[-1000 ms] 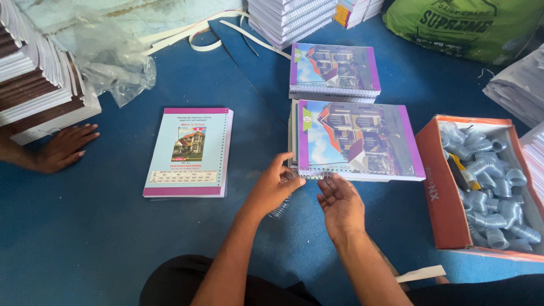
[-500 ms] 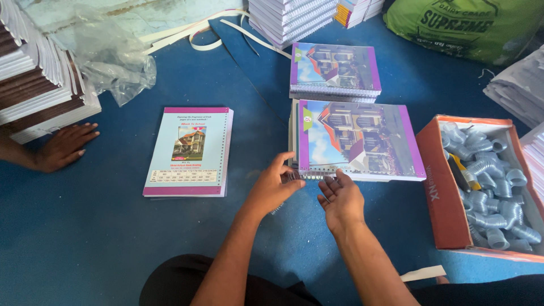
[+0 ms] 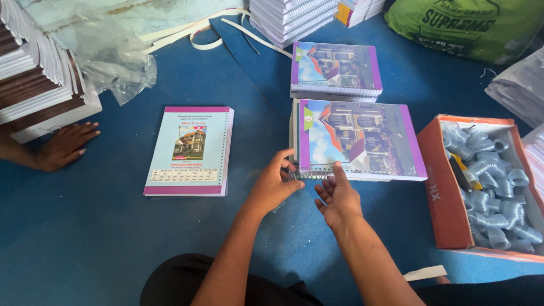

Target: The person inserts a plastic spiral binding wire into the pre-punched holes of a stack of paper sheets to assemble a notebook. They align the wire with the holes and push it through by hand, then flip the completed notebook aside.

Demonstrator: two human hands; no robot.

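Two hands are working a notebook's (image 3: 362,139) near edge on the blue floor: left hand (image 3: 272,184) pinching the wire spiral (image 3: 303,175), right hand (image 3: 338,198) hovering spread beside it.

The left hand (image 3: 275,184) hides the spiral wire's (image 3: 309,175) end; the box (image 3: 436,187) is cut off.
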